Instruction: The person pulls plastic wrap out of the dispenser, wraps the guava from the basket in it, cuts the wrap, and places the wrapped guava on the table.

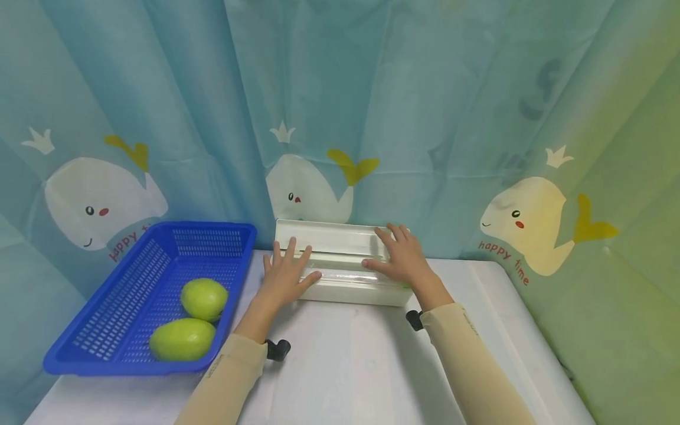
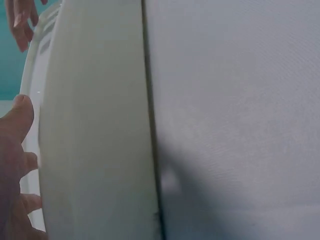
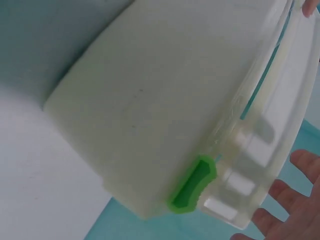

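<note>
Nearest, at 7 and 5 o'clock: two tan sleeves (image 1: 225, 372) over a white table (image 1: 340, 366). Next, at 8 o'clock: two green fruits (image 1: 183, 340) in a blue basket (image 1: 138, 369). Midway, at centre: a long white box (image 1: 356, 294). At its 9 o'clock end: left hand (image 1: 283, 278), fingers widely spread, nothing in its hold. At 3 o'clock: right hand (image 1: 408, 264), likewise spread and empty. Firm contact by either: impossible to tell. At the box's 4 o'clock corner: a green slider (image 3: 192, 185). Along the top: clear plastic (image 1: 345, 276). At 12 o'clock: the raised lid (image 1: 340, 236). Farthest: a blue curtain (image 1: 425, 88).

Possible mishaps: a sudden lid drop onto the fingers, from a brush against its upper edge; a skid of the box, from uneven pressure at its ends; creased plastic, from a thumb too deep.
</note>
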### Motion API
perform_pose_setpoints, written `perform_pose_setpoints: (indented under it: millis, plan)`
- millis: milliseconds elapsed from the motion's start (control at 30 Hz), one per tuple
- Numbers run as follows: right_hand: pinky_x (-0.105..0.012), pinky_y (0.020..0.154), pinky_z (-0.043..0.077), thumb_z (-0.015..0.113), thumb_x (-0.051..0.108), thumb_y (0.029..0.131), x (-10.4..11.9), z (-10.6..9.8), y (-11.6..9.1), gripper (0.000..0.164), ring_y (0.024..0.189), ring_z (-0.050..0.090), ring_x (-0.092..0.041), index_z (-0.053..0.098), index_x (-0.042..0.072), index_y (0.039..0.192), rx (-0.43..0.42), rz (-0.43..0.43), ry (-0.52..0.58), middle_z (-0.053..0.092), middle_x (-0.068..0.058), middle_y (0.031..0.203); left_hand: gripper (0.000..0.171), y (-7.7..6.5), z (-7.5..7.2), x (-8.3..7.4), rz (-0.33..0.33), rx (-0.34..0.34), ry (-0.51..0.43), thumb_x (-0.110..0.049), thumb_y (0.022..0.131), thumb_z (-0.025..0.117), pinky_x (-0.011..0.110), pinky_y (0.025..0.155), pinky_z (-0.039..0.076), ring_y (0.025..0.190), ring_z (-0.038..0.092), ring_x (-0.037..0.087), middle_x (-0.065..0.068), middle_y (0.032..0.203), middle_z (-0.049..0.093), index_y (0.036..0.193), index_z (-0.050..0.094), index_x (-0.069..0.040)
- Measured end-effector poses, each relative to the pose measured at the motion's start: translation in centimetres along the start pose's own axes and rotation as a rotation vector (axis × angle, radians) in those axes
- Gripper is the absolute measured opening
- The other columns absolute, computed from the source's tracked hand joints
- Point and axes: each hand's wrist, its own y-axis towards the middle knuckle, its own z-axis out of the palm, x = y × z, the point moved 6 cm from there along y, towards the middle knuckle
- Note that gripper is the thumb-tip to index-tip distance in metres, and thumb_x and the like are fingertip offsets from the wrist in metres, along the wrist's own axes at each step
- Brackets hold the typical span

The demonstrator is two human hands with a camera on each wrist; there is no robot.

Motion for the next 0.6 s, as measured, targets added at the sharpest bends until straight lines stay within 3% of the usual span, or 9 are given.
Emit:
perform_pose_setpoints:
  millis: [233,433,600]
  plan:
    - [-0.063,0.117,0.020,0.063,0.066,0.086,-0.6,0.8,1.7,0.090,0.146,0.024,-0.045,0.036,0.015,0.155,0.108,0.076,0.042,0.029,-0.020,0.159,0.076,0.0,0.4,0.3,-0.015,0.025,-0.019,-0.061,0.099,0.044,0.079,0.108,0.006,0.146,-0.007,0.056,0.023,0.165,0.008,0.158,0.028,-0.017]
    - [-0.070,0.114,0.019,0.054,0.063,0.093,-1.0,2.5,1.5,0.083,0.146,0.022,-0.051,0.034,0.014,0.156,0.234,0.097,0.054,0.029,-0.023,0.160,0.077,0.1,0.8,0.5,-0.013,0.023,-0.021,-0.063,0.098,0.044,0.078,0.110,0.004,0.147,-0.005,0.056,0.021,0.165,0.013,0.158,0.029,-0.017]
    - [-0.070,0.113,0.021,0.052,0.065,0.093,-0.7,3.1,0.0,0.081,0.144,0.022,-0.055,0.038,0.014,0.154,0.216,0.054,0.044,0.030,-0.025,0.158,0.082,-0.1,1.0,0.7,-0.010,0.007,-0.016,-0.067,0.094,0.048,0.078,0.110,0.005,0.147,-0.004,0.055,0.020,0.165,0.014,0.157,0.032,-0.016]
